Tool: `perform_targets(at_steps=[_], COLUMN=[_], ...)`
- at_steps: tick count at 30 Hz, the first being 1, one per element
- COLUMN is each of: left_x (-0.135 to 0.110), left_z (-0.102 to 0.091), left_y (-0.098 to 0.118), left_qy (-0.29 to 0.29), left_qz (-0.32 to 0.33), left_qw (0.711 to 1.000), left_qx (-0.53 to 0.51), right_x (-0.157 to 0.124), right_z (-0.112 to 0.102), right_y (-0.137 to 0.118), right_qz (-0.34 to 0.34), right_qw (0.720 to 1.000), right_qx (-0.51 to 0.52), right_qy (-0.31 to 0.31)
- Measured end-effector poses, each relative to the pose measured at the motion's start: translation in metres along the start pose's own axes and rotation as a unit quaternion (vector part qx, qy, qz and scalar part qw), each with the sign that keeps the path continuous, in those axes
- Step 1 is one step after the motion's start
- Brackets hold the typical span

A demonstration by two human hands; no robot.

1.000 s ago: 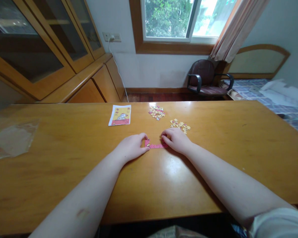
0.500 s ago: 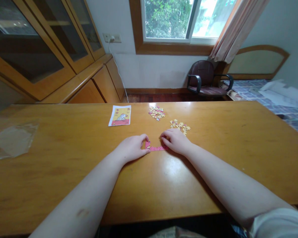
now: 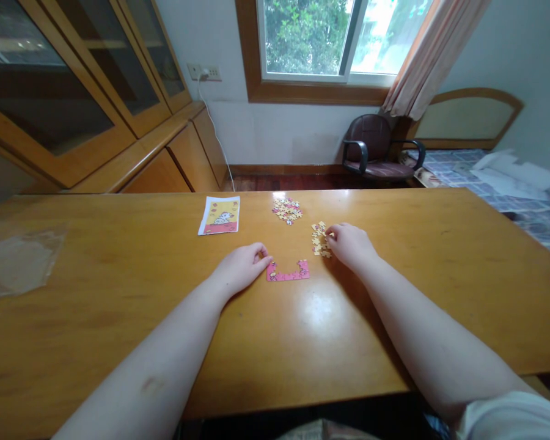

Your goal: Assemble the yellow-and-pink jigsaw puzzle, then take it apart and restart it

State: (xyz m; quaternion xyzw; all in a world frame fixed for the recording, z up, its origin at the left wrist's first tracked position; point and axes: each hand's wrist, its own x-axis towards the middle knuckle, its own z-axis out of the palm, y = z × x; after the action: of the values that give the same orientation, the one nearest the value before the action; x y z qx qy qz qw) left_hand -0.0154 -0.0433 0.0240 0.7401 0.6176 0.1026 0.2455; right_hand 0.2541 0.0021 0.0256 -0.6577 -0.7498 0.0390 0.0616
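Note:
A pink U-shaped run of joined jigsaw pieces point(image 3: 288, 277) lies flat on the table in front of me. My left hand point(image 3: 242, 267) rests at its upper left corner, thumb tip by the edge and fingers loosely curved apart from the thumb. To the right is a small group of yellow jigsaw pieces point(image 3: 319, 243). My right hand point(image 3: 352, 245) reaches to the right side of this group, its fingertips pinched together at a puzzle piece, which they mostly hide.
A second heap of mixed jigsaw pieces point(image 3: 287, 211) lies farther back. Left of it is a picture sheet point(image 3: 220, 216) with a white animal on yellow and pink. A clear plastic bag point(image 3: 22, 260) lies on the wooden table point(image 3: 132, 244) at far left. Beyond stands an armchair point(image 3: 371, 146).
My right hand has moved from the right end of the pink strip to the yellow pieces, uncovering the strip's right side. My left hand has drawn slightly back at the left corner.

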Motion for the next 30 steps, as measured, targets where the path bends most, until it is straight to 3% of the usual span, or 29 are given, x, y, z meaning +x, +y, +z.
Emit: perform_targets(at_steps=[3, 9, 19, 30], left_x=[0.000, -0.001, -0.002, -0.002], left_z=[0.000, 0.000, 0.001, 0.001], left_y=[0.001, 0.002, 0.003, 0.005], left_qy=[0.002, 0.003, 0.000, 0.001], left_qz=[-0.003, -0.004, 0.001, -0.007], left_qw=[1.000, 1.000, 1.000, 0.999], left_qx=[0.003, 0.015, 0.028, 0.035], right_x=[-0.002, 0.004, -0.002, -0.005], right_z=[-0.003, 0.000, 0.017, 0.029], right_y=[-0.001, 0.007, -0.010, -0.027], right_qz=[-0.030, -0.016, -0.204, -0.141], right_qw=[0.999, 1.000, 0.978, 0.987], right_qx=[-0.005, -0.007, 0.050, 0.051], right_qy=[-0.014, 0.004, 0.001, 0.056])
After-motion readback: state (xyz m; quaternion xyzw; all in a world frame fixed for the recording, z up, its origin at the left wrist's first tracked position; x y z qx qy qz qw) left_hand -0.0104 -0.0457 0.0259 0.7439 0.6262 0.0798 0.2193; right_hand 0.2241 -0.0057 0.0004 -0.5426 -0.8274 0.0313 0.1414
